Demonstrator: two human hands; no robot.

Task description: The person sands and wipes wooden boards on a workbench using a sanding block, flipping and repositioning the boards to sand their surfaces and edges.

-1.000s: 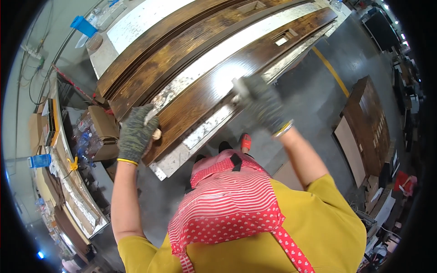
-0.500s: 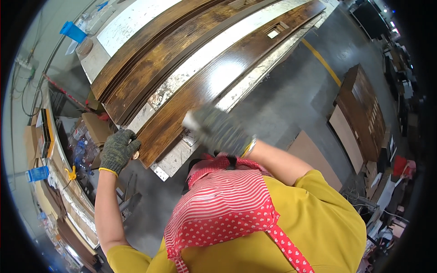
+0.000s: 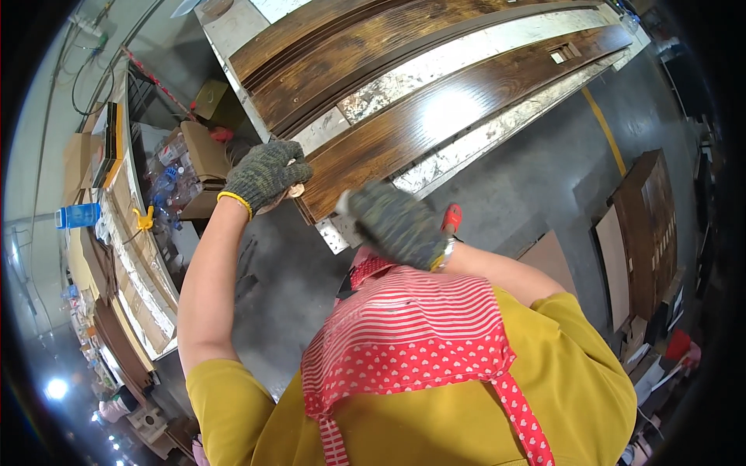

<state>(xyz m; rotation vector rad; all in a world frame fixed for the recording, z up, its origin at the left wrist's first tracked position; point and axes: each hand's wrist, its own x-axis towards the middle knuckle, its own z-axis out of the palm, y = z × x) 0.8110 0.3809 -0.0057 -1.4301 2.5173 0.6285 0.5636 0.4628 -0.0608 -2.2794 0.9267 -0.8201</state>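
- Workshop floor (image 3: 505,182) is grey concrete with a yellow line (image 3: 604,128) running across it at the upper right.
- Long counter (image 3: 466,58) runs diagonally across the top of the view; its surface is pale and paint-spattered.
- Several long dark-stained wood planks lie on it side by side, lengthwise.
- Nearest plank (image 3: 466,109) has a glossy finish with a light glare near its middle and a small rectangular cutout toward the far end.
- Left hand (image 3: 268,172), in a grey-green knit glove with a yellow cuff, is at the near end of that plank.
- Its fingers (image 3: 289,159) are curled together around a small pale object (image 3: 294,189) pressed against the plank's end; what the object is cannot be told.
- Right hand (image 3: 396,224), same kind of glove, is blurred just below the plank's near end, over the counter corner.
- Whether its fingers are spread or closed, or holding anything, cannot be told.
- Red object (image 3: 451,218) sits just beside the right wrist, partly hidden.
- Person wears a yellow shirt and a red-and-white striped apron (image 3: 412,326) with a heart-print band.
- Left side: cluttered shelf with cardboard boxes (image 3: 203,151), plastic bottles, a yellow clamp (image 3: 143,217) and a blue container (image 3: 78,215).
- Right side: brown panels (image 3: 649,225) leaning well apart from the counter.
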